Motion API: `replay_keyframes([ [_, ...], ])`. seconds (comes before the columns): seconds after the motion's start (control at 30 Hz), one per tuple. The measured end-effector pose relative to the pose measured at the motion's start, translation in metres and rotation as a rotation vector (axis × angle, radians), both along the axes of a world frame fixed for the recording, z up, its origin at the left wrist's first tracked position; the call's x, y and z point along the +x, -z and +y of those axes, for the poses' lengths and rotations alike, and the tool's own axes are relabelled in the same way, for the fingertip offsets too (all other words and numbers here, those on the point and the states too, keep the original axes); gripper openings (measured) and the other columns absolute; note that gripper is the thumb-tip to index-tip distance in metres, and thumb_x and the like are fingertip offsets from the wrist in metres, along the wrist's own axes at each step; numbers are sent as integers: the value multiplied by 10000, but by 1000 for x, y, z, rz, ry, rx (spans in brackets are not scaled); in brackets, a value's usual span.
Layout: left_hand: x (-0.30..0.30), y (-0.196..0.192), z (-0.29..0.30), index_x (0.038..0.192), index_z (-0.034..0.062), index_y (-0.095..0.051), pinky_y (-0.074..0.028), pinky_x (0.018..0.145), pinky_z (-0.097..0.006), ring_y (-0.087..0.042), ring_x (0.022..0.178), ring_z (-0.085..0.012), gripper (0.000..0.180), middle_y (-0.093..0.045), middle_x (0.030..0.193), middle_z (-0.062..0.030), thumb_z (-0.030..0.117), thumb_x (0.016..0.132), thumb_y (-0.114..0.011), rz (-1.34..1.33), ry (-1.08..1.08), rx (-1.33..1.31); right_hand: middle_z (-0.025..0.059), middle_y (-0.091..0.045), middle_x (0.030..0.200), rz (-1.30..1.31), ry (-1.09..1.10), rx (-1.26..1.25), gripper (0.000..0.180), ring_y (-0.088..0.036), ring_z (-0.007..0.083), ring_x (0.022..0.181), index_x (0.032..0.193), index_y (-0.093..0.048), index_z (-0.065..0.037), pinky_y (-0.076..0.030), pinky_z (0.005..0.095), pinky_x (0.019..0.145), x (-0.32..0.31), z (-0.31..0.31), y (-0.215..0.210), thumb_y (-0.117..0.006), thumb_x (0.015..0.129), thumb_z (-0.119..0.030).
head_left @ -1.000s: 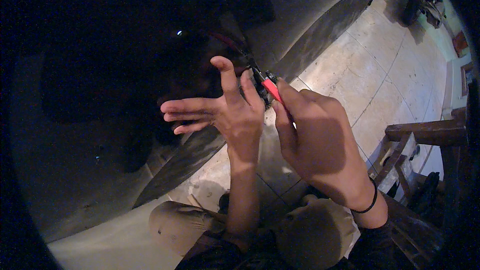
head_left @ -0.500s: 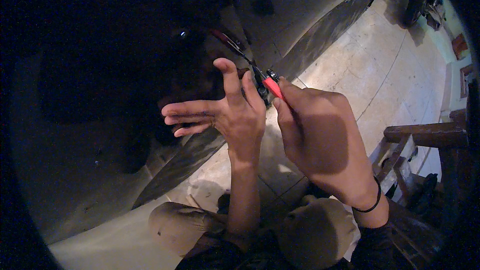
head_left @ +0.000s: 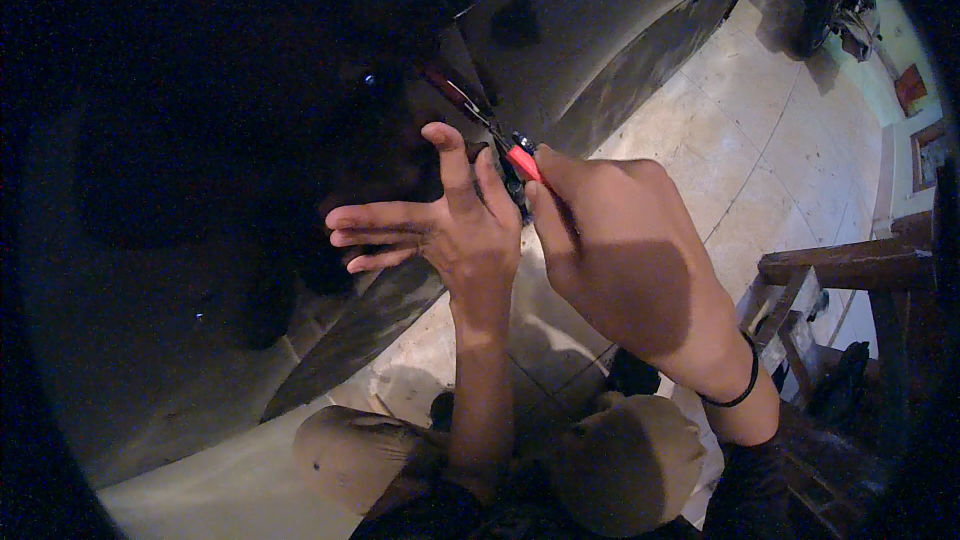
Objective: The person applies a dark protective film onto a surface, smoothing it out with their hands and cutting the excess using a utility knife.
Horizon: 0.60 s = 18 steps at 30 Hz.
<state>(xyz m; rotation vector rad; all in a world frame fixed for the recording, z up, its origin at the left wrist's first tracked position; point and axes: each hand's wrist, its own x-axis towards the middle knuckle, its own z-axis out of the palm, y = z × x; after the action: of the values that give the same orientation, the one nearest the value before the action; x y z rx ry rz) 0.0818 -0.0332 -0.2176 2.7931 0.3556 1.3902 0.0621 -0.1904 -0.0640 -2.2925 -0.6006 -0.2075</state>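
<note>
My right hand (head_left: 625, 235), with a thin black band at its wrist, is closed on a red-handled tool (head_left: 523, 163). A dark round part shows beside the handle, and a slim dark length runs toward the upper left; its exact kind is unclear. My left hand (head_left: 465, 220) is open beside it, fingers stretched out and apart, holding nothing visible. Both hands are at a large dark panel (head_left: 150, 340), resembling a vehicle's side. Past the tool, a reddish, light-edged strip (head_left: 455, 90) lies in shadow. I cannot tell whether the tool touches it.
Pale floor tiles (head_left: 740, 160) stretch along the panel's lower edge. A wooden frame (head_left: 850, 265) stands at the right. Dark objects (head_left: 825, 0) are at the far right near a light wall. My bent knees (head_left: 625, 460) are below my hands.
My right hand has shifted slightly left and up with the red-handled tool, closer to my left hand. My left hand keeps its spread pose. The view has moved a little.
</note>
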Motion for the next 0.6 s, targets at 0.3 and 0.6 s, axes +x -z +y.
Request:
replay_keyframes([
  [0.3,-6,-32,-21,1585,380,-429,268,964,-835,397,1365,-693,634,265,1489,-575,463,1005,-670,26,36,-199,269,-640,749,14,60,38,185,-637,460,682,1107,-675,65,-488,491,622,-21,-8,4,-633,951,-25],
  [0.6,-10,-31,-22,1586,380,-424,281,964,-825,413,1355,-689,622,292,1489,-562,463,1015,-656,45,69,-227,264,-645,744,15,41,18,153,-644,460,687,1067,-682,59,-487,496,615,-13,-5,3,-632,951,-28],
])
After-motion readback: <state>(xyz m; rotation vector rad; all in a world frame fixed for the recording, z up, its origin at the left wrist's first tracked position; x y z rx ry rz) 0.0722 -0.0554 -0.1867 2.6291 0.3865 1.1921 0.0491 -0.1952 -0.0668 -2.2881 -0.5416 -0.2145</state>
